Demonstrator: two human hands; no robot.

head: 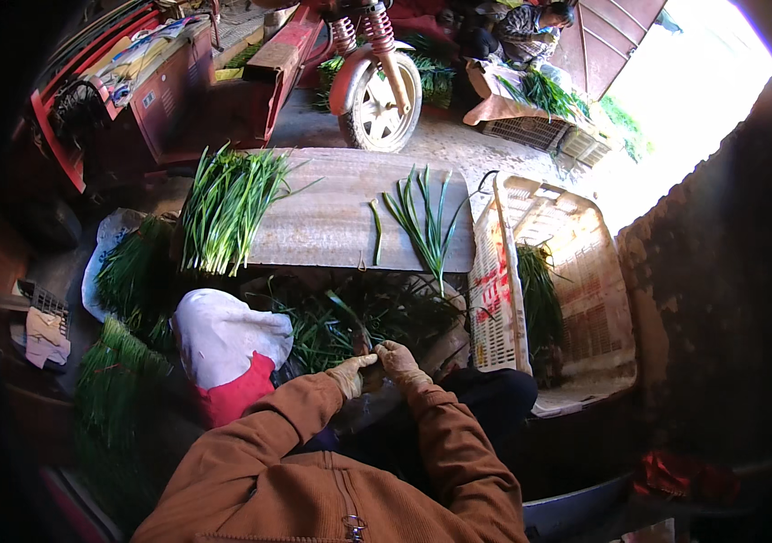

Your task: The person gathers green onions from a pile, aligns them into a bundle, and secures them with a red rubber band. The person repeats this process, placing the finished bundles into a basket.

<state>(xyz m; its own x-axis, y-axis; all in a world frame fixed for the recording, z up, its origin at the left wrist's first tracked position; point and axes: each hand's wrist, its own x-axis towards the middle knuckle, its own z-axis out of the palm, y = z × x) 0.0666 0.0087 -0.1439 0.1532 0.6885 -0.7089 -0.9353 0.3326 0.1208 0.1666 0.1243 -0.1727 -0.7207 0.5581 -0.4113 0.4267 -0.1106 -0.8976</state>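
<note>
My left hand [353, 375], in a pale work glove, is low in front of me with its index finger stretched toward the right hand. A green leafy stalk [345, 307] with a brownish base runs down to it and appears to be held there. My right hand [399, 361], also gloved, is right beside it with curled fingers; what is between them is too small to tell. Loose green leaves [318, 332] lie in the shade beyond both hands. On the board [331, 217] are a thick bunch of green stalks [229, 210], a few spread stalks [430, 227] and one short piece [377, 231].
A plastic crate [583, 305] with greens [538, 292] stands at right by the dark wall [712, 305]. Tied green bundles [114, 373] lie at left, near a white-and-red cloth [223, 339]. A motorcycle wheel [386, 102] stands behind the board; another person [528, 34] sits farther back.
</note>
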